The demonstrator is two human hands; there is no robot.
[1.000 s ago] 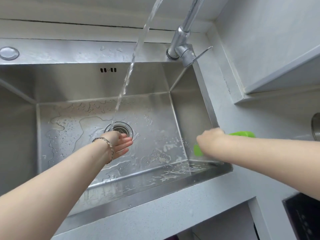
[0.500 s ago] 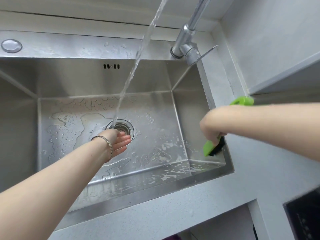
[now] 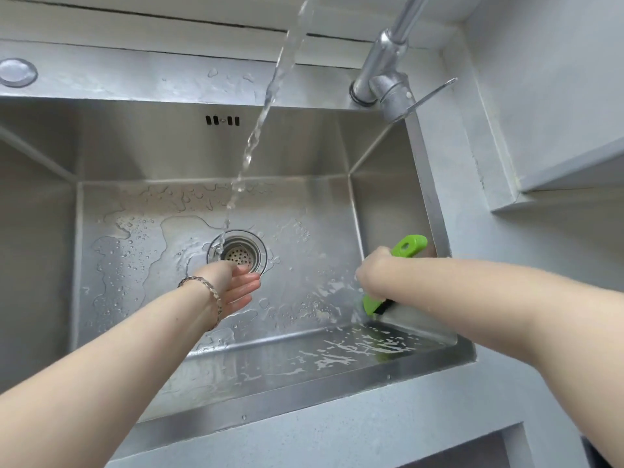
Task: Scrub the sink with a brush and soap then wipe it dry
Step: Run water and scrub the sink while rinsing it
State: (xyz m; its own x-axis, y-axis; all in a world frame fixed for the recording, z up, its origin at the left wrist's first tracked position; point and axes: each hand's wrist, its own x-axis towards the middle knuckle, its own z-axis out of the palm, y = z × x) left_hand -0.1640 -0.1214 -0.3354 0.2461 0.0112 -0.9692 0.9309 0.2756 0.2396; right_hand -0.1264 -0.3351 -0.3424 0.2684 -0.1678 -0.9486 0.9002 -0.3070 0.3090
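Observation:
The stainless steel sink (image 3: pixel 135 153) is wet, with soap streaks on its floor and near wall. Water runs from the tap (image 3: pixel 385 76) down onto the round drain strainer (image 3: pixel 241 253). My right hand (image 3: pixel 376 276) grips a green brush (image 3: pixel 407 246) with black bristles, pressed against the right wall of the sink near the front right corner. My left hand (image 3: pixel 236 287), with a bracelet on the wrist, hangs relaxed just in front of the drain and holds nothing.
A grey counter (image 3: pixel 337 434) frames the sink at the front and right. A grey wall ledge (image 3: pixel 557 163) juts out at the right. A round metal cap (image 3: pixel 17 73) sits on the sink's back rim at the left.
My right hand has swung the brush: its handle end went up over the right counter, then came back down along the right wall. My left hand has barely moved.

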